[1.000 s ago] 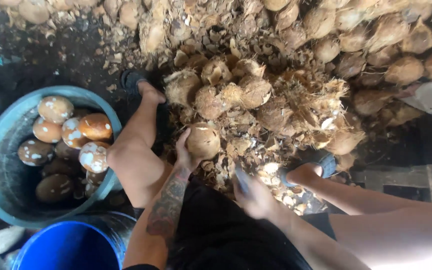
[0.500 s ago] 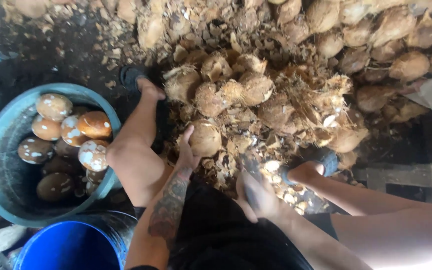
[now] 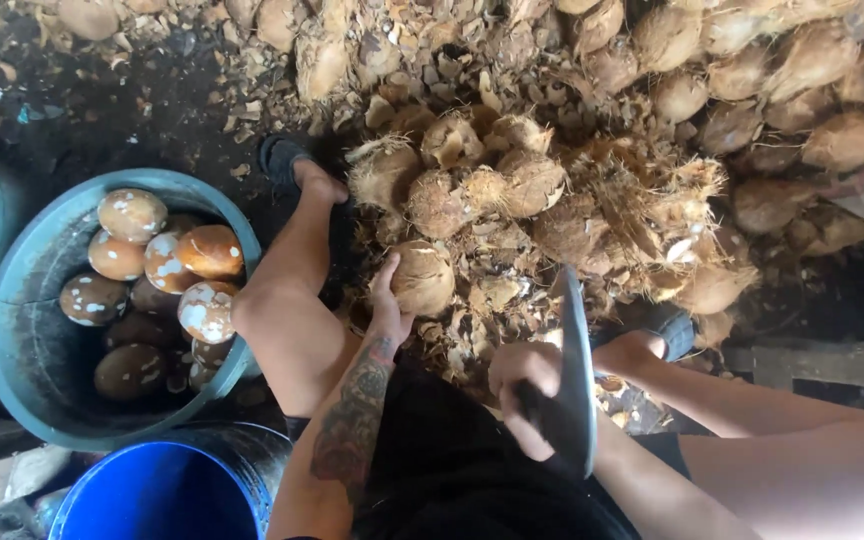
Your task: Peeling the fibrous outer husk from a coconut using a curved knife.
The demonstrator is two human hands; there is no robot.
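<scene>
My left hand (image 3: 389, 303) rests against a husked brown coconut (image 3: 422, 277) that sits on a heap of husk scraps between my legs. My right hand (image 3: 524, 385) is closed around the handle of a broad metal cleaver (image 3: 574, 365), its blade raised upright over my lap, to the right of that coconut. Just beyond the coconut lies a cluster of fibrous coconuts (image 3: 472, 185).
A light blue tub (image 3: 22, 372) at left holds several peeled coconuts (image 3: 167, 262). A dark blue bucket (image 3: 157, 495) stands at bottom left. A large pile of unhusked coconuts (image 3: 752, 70) fills the top right. My feet in sandals (image 3: 282, 160) flank the husk heap.
My right hand has lifted the cleaver from low beside the husks to an upright position. My left hand stays on the coconut.
</scene>
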